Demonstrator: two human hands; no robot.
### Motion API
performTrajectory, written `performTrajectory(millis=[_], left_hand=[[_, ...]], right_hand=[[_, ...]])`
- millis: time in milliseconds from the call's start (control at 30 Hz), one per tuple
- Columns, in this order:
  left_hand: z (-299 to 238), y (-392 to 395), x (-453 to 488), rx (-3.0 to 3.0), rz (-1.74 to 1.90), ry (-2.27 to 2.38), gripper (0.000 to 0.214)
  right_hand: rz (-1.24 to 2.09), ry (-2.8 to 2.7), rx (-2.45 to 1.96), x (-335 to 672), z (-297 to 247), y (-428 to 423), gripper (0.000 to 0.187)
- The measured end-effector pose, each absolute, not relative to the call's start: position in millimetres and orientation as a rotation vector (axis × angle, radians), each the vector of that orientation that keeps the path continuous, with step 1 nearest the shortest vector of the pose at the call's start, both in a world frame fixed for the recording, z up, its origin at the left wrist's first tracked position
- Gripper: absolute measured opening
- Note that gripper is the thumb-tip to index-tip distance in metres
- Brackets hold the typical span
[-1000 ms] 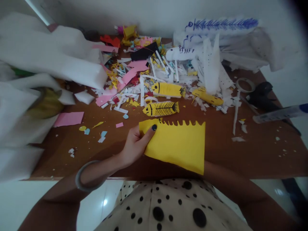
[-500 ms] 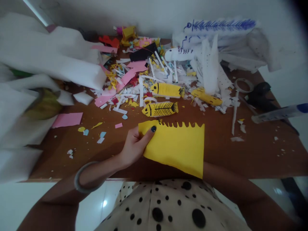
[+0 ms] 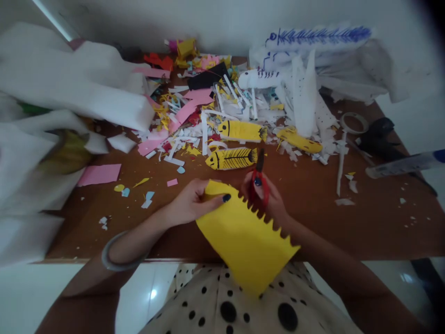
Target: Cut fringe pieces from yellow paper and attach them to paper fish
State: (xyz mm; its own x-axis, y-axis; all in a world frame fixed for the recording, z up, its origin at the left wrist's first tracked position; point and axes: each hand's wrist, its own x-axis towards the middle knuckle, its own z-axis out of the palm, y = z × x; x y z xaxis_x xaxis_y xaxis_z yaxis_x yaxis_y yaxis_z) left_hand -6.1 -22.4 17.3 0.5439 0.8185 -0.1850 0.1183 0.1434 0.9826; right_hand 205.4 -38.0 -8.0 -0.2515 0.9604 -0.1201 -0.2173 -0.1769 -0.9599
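Observation:
My left hand (image 3: 191,202) pinches a sheet of yellow paper (image 3: 243,241) near its upper left corner, thumb on top. Along the sheet's upper right edge runs a row of jagged, tooth-like cuts. Just beyond that edge, my right hand (image 3: 269,197) is closed around red-handled scissors (image 3: 259,181), whose dark blades point up and away from me. The blades are apart from the sheet, and the sheet's far corner hangs down over my dotted clothing. Ahead of both hands lies a yellow paper fish (image 3: 231,159) with black drawn lines.
Behind it lie a second yellow fish (image 3: 239,131), another yellow piece (image 3: 299,140) and a heap of paper scraps. White foam blocks (image 3: 104,102) crowd the left. At right are a tape roll (image 3: 353,123) and a clear tube-like object (image 3: 403,164). A pink paper piece (image 3: 99,175) lies left.
The yellow sheet has turned clockwise, its right side dropping toward me. My right hand, hidden behind the sheet before, now shows with the scissors beyond the cut edge.

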Motion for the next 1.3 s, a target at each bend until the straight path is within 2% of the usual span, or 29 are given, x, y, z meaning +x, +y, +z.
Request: performTrajectory(millis=[300, 367, 467, 567, 700, 833, 1100, 1300], left_hand=[[26, -7, -7, 1.852, 0.273, 0.960, 0.021], [23, -6, -6, 1.796, 0.331, 0.980, 0.022], [15, -2, -6, 1.554, 0.640, 1.079, 0.027], [6, 0, -4, 1.245, 0.851, 1.095, 0.040], [5, 0, -3, 1.024, 0.777, 1.094, 0.051], [15, 1, -4, 0.963, 0.757, 1.124, 0.062], [3, 1, -2, 0.934, 0.652, 1.121, 0.056], [2, 3, -13, 1.427, 0.699, 1.436, 0.046]], right_hand=[[1.621, -1.412, -1.218, 217, 7, -25, 0.033], [1.574, -1.410, -1.263, 214, 4, -25, 0.032], [1.415, -1.229, -1.274, 214, -2, -22, 0.031], [1.277, -1.036, -1.255, 213, -7, -19, 0.033], [1.277, -0.998, -1.240, 204, -7, -25, 0.038], [1.234, -1.090, -1.270, 194, -6, -36, 0.034], [1.044, -1.209, -1.328, 196, -17, -42, 0.023], [1.388, -1.212, -1.231, 200, -12, -36, 0.029]])
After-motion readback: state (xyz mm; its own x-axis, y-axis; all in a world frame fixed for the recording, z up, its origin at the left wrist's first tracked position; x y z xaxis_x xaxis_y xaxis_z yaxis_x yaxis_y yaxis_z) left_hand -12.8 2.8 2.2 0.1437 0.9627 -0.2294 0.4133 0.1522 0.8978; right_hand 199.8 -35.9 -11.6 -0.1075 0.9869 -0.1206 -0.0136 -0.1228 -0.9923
